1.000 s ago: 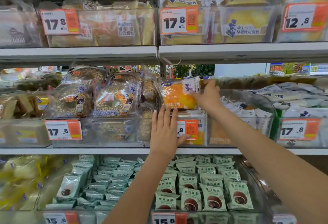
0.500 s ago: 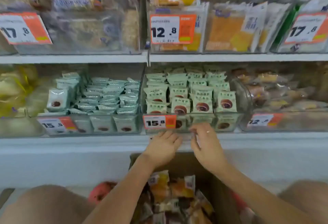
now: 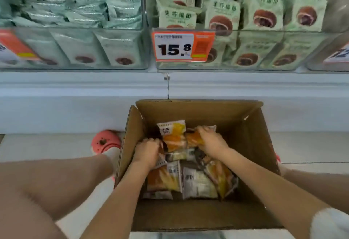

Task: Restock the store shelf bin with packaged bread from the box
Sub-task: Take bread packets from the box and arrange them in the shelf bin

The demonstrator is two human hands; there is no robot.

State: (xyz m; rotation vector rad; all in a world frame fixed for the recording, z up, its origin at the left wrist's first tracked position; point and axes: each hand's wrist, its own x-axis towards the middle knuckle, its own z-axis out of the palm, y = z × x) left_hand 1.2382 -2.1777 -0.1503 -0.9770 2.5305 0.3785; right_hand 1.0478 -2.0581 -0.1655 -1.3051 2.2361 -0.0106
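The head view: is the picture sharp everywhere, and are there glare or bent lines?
Head view: the price tag reads clearly; both hands, left hand and right hand, and the bread packs in the cardboard box are soft with blur; the shelf edge bows from the wide lens; the clear bin fronts look hazy.

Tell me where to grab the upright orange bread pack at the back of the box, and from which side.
Take the bread pack by its crimped top edge, pinching from above. It stands tilted against the others with that seam uppermost and free, between the left hand and the right hand; the cardboard box walls block any side approach.
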